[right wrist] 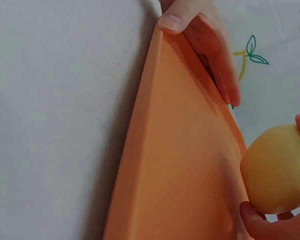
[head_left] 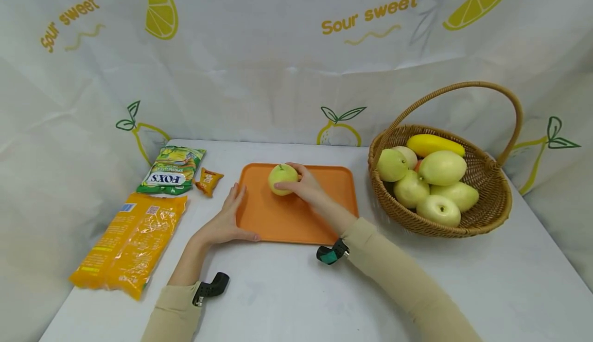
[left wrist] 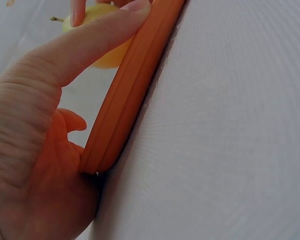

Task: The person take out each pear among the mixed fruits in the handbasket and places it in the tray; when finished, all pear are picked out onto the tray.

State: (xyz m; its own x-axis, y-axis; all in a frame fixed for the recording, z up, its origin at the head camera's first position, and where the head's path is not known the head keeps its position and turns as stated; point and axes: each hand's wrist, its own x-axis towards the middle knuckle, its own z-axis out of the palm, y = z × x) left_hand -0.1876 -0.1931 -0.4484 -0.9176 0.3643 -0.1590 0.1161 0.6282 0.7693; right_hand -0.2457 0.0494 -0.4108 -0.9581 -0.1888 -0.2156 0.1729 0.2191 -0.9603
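Observation:
A round yellow-green pear (head_left: 283,175) with a short stem is over the back middle of the orange tray (head_left: 296,231). My right hand (head_left: 301,183) grips it between thumb and fingers, reaching in from the right. Whether the pear's underside touches the tray cannot be told. My left hand (head_left: 227,222) lies at the tray's left front corner, its fingers stretched along the left side and its thumb on the front rim. In the left wrist view the straight thumb (left wrist: 90,45) rests against the rim. The right wrist view shows the pear (right wrist: 275,170) partly cut off at the edge.
To the right stands a wicker basket (head_left: 403,213) with a tall handle, holding several pale green fruits and a long yellow one (head_left: 435,145). On the left lie a green FOX'S bag (head_left: 171,169), a small orange packet (head_left: 209,181) and a large orange bag (head_left: 132,241). A printed cloth hangs behind.

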